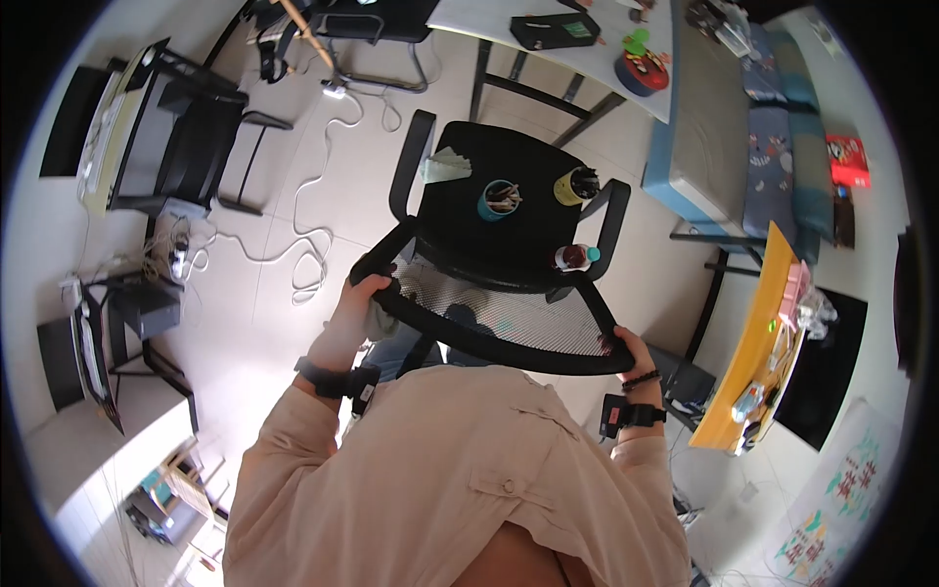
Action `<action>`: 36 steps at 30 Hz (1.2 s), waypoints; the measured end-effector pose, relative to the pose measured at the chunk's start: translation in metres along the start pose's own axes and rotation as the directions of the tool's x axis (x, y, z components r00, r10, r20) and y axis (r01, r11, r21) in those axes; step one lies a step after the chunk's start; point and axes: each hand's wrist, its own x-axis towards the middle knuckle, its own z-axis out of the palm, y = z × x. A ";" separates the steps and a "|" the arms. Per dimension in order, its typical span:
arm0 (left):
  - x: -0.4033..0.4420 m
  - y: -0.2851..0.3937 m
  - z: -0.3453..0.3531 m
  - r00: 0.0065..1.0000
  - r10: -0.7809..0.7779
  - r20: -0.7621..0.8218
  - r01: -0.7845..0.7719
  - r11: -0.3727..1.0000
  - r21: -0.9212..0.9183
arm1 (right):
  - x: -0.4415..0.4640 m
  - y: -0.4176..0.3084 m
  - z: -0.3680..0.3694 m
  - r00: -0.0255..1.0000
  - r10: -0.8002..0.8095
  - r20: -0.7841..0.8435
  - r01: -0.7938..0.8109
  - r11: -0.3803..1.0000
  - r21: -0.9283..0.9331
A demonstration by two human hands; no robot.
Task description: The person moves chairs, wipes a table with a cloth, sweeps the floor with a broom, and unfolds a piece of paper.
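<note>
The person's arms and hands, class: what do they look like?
Loose beige sleeves end short of the wrists. The left hand and right hand are gloveless; each wrist has a black strap with a boxy device. The right adds a dark beaded bracelet.

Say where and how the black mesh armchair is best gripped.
Likely by both outer ends of its curved black backrest rim, from behind: it lies nearest the camera, looks slim enough to wrap, and keeps clear of the blue round cup and teal-capped dark bottle on the black seat.

Chair seat (528, 157) (black): cloth (447, 165), blue cup (489, 210), yellow cup (566, 190), bottle (573, 257).
</note>
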 end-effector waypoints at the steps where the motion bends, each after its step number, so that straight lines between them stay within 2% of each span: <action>1: -0.004 0.000 0.002 0.999 -0.047 -0.016 0.046 0.998 -0.033 | 0.003 0.002 -0.005 1.000 0.019 -0.019 -0.019 1.000 0.006; 3: -0.009 -0.008 0.003 1.000 -0.004 -0.031 0.001 0.996 -0.093 | 0.008 0.007 -0.012 0.999 0.045 -0.025 -0.046 0.998 -0.047; 4: -0.011 -0.012 0.002 0.999 0.034 -0.035 -0.038 0.991 -0.129 | 0.008 0.007 -0.016 0.996 0.076 0.048 -0.071 0.993 -0.097; 6: -0.012 -0.008 0.007 0.995 0.055 -0.086 -0.068 0.985 -0.155 | 0.011 0.011 -0.020 0.995 0.034 0.096 -0.026 0.996 -0.081; 8: -0.004 -0.006 0.002 0.999 0.035 -0.025 -0.038 0.987 -0.159 | 0.012 0.010 -0.019 0.997 0.001 0.082 0.009 0.993 -0.118; 10: 0.002 -0.007 0.002 0.998 -0.029 -0.064 0.016 0.981 -0.192 | 0.015 0.004 -0.014 0.995 0.045 0.084 -0.027 0.978 -0.205; 11: 0.003 -0.011 -0.002 0.998 -0.038 -0.059 0.028 0.987 -0.157 | 0.004 0.010 -0.007 1.000 -0.028 0.005 0.028 0.988 -0.149; 12: 0.006 -0.016 -0.011 0.998 -0.039 -0.048 0.033 0.993 -0.117 | 0.007 0.016 -0.014 0.993 -0.061 0.097 0.076 0.985 -0.154; 13: 0.010 -0.019 -0.013 1.000 -0.008 -0.023 0.006 0.996 -0.092 | 0.012 0.022 -0.029 0.979 -0.040 0.198 0.024 0.996 0.081; 14: 0.011 -0.022 -0.014 1.000 0.013 0.001 -0.013 0.998 -0.065 | 0.010 0.033 -0.035 0.990 -0.111 0.092 0.092 0.978 0.189; 15: 0.017 -0.028 -0.015 0.998 0.044 -0.041 -0.041 0.996 0.079 | 0.014 0.039 -0.048 0.943 -0.183 0.278 0.124 0.968 0.216; 16: 0.020 -0.031 -0.016 0.994 0.076 -0.079 -0.057 0.973 0.225 | 0.026 0.058 -0.050 0.897 -0.423 0.130 0.421 0.906 0.047; 17: 0.018 -0.031 -0.016 0.993 0.084 -0.079 -0.058 0.958 0.281 | 0.042 0.073 -0.084 0.896 -0.367 0.250 0.365 0.929 0.057; 18: 0.015 -0.032 -0.021 0.993 0.092 -0.078 -0.060 0.937 0.343 | 0.003 0.098 -0.026 0.962 -0.273 0.015 0.270 0.958 0.096; 19: -0.006 -0.018 -0.049 0.997 0.058 0.053 -0.071 0.954 0.291 | 0.017 0.132 -0.017 0.977 -0.166 -0.134 0.178 0.981 0.081; 20: -0.019 -0.021 -0.061 0.985 0.089 0.150 -0.137 0.928 0.346 | 0.019 0.154 -0.006 0.981 -0.106 -0.163 0.109 0.994 0.010; 21: -0.032 -0.025 -0.073 0.962 0.120 0.247 -0.211 0.898 0.387 | 0.023 0.177 0.011 0.989 -0.057 -0.134 0.046 0.995 -0.083; 22: -0.041 -0.034 -0.088 0.927 0.200 0.316 -0.343 0.791 0.507 | 0.027 0.198 0.029 0.995 -0.008 -0.102 -0.011 0.984 -0.181; 23: -0.053 -0.046 -0.113 0.936 0.219 0.277 -0.332 0.810 0.483 | 0.031 0.222 0.047 0.997 0.041 -0.066 -0.059 0.954 -0.293; 25: -0.106 -0.042 -0.183 0.915 0.080 0.395 -0.369 0.562 0.740 | 0.039 0.256 0.097 0.992 0.124 0.037 -0.091 0.870 -0.485; 26: -0.118 -0.064 -0.222 0.976 0.094 0.194 -0.210 0.627 0.750 | 0.040 0.265 0.125 0.985 0.149 0.087 -0.073 0.817 -0.571; 27: -0.129 -0.090 -0.261 0.995 0.096 -0.015 -0.055 0.689 0.723 | 0.044 0.272 0.152 0.977 0.161 0.137 -0.035 0.763 -0.646; 28: -0.158 -0.098 -0.301 0.965 0.034 -0.258 0.137 0.778 0.613 | 0.048 0.278 0.184 0.973 0.145 0.179 0.026 0.702 -0.712; 29: -0.171 -0.127 -0.336 0.887 0.041 -0.460 0.231 0.823 0.519 | 0.048 0.281 0.215 0.970 0.136 0.203 0.072 0.635 -0.769; 30: -0.180 -0.162 -0.378 0.804 0.067 -0.590 0.209 0.899 0.386 | 0.040 0.285 0.258 0.978 0.099 0.181 0.106 0.512 -0.852; 31: -0.210 -0.172 -0.399 0.699 -0.043 -0.713 0.136 0.988 0.074 | 0.038 0.290 0.286 0.967 0.067 0.246 0.175 0.526 -0.832; 32: -0.246 -0.174 -0.412 0.621 -0.156 -0.768 0.077 0.987 -0.138 | 0.034 0.299 0.312 0.950 0.043 0.309 0.239 0.536 -0.810; 34: -0.280 -0.202 -0.429 0.541 -0.216 -0.812 -0.152 0.925 -0.347 | 0.034 0.308 0.355 0.939 0.066 0.339 0.258 0.516 -0.817; 36: -0.295 -0.225 -0.430 0.421 -0.243 -0.874 -0.254 0.893 -0.371 | 0.028 0.322 0.390 0.906 0.160 0.391 0.315 0.360 -0.878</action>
